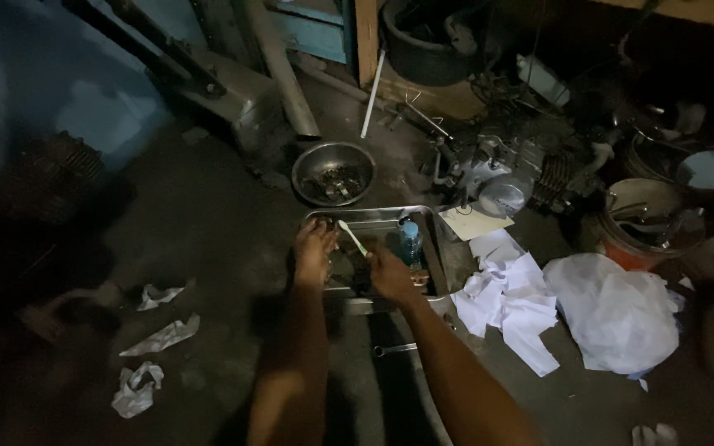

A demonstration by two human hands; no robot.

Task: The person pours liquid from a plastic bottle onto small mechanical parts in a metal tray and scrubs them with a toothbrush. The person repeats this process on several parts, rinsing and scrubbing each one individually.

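Over a metal tray (pixel 435 248) on the dark floor, the person's right hand (pixel 390 274) grips a pale green toothbrush (pixel 352 237), its head angled up to the left. The left hand (pixel 316 250) reaches into the tray with fingers curled down onto something dark; what it holds cannot be told. A small blue bottle (pixel 410 242) stands in the tray just beside the right hand, and crumpled white paper (pixel 510 301) lies near the tray's right side.

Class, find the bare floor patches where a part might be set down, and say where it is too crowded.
Bare floor lies left of the tray, between it and the paper scraps, and also left of the bowl. It is crowded on the right: white papers, a plastic bag, the engine and buckets. The left hand and right hand fill the tray.
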